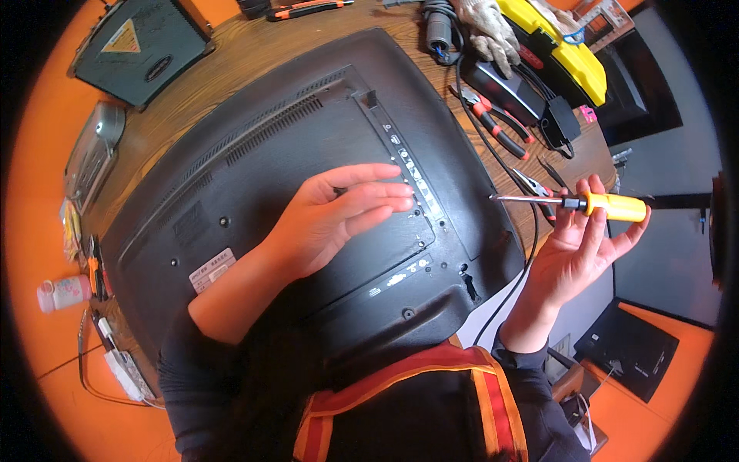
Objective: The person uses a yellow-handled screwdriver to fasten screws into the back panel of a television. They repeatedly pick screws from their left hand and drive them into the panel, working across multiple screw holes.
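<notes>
A large black flat-screen TV (300,146) lies face down on the wooden table (239,42), its back panel, vents and row of ports facing up. Over the panel, near the ports, hovers my left hand (327,212), fingers stretched out and nothing visible in them; whether the fingertips touch the panel I cannot tell. Beyond the TV's right edge, my right hand (573,258) holds a screwdriver (620,206) by its yellow handle. The shaft points left, and the tip is close to the TV's edge. Several screw holes dot the panel.
At the right lie red-and-black pliers (500,131), a black box (504,88), work gloves (486,31) and a yellow case (570,58). A dark case (142,50) stands at the far left. A pink bottle (63,292) and a white power strip (127,377) sit at the left.
</notes>
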Motion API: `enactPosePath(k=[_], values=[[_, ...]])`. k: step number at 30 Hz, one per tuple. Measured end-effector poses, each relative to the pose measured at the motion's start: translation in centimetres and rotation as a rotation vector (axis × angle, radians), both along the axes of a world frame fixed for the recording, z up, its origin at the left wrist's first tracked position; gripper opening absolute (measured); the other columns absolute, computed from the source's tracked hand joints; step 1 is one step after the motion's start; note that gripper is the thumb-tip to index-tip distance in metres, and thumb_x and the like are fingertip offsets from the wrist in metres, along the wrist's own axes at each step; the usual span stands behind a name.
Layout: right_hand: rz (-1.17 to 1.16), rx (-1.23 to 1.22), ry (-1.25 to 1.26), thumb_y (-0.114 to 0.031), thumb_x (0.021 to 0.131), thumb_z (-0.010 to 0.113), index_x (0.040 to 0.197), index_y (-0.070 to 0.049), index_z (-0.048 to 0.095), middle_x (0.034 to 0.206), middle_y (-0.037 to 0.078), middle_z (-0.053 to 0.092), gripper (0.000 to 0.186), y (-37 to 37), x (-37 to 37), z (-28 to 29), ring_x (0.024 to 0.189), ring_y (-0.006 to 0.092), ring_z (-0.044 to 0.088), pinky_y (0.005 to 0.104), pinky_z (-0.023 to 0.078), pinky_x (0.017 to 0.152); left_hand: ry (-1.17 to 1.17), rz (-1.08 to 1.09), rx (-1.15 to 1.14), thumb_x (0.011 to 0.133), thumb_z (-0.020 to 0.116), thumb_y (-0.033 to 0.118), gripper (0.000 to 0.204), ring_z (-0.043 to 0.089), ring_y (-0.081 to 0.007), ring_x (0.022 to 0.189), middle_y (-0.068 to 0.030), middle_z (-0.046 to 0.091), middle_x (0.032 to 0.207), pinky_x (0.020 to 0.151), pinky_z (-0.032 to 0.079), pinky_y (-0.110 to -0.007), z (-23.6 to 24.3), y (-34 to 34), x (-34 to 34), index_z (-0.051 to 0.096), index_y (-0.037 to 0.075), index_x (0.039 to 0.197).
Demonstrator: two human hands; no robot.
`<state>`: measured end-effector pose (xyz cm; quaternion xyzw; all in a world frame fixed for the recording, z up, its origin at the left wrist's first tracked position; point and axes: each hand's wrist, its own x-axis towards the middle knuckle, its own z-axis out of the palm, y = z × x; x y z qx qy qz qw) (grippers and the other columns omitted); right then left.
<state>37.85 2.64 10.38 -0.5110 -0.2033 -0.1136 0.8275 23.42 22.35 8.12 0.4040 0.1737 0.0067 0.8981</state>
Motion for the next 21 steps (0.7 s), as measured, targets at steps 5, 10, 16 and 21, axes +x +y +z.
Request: enactPosePath(k=[5,10,16,21], values=[[0.164,-0.005,0.045,-0.008,0.084,0.051,0.130,-0.022,0.020,0.105,0.024,0.051,0.057,2.1,-2.2,-0.1,0.090,0.0251,0.059,0.0301,0.054,0.067,0.019,-0.079,-0.006,0.085,0.049,0.007,0.031,0.056,-0.0186,0.095,-0.0149,0.057,0.103,0.079,0.046,-0.021,0.2,-0.2,0.3,0.047,-0.002,0.114],[0.227,-0.043,0.075,-0.008,0.084,0.051,0.131,-0.024,0.016,0.106,0.023,0.052,0.060,3.7,-3.4,-0.2,0.090,0.0249,0.059,0.0308,0.053,0.068,0.075,-0.184,0.123,0.084,0.050,0.007,0.026,0.060,-0.0167,0.085,-0.0138,0.059,0.097,0.070,0.047,-0.019,0.6,-0.4,0.1,0.053,-0.002,0.108],[0.278,-0.061,0.053,-0.007,0.084,0.051,0.133,-0.025,0.013,0.106,0.023,0.052,0.065,4.0,-3.7,-0.8,0.092,0.0257,0.059,0.0310,0.053,0.068,0.041,-0.143,0.135,0.083,0.052,0.007,0.019,0.062,-0.0179,0.078,-0.0135,0.061,0.090,0.064,0.049,-0.021,0.1,-0.5,0.0,0.056,-0.002,0.099],[0.253,-0.099,-0.107,0.002,0.078,0.054,0.133,-0.029,0.006,0.100,0.023,0.053,0.079,3.8,-3.2,-0.6,0.085,0.0274,0.059,0.0377,0.053,0.068,0.018,-0.122,0.113,0.081,0.054,0.005,0.017,0.062,-0.0198,0.076,-0.0148,0.061,0.086,0.064,0.051,-0.024,-0.3,-0.7,-0.1,0.056,-0.003,0.096]])
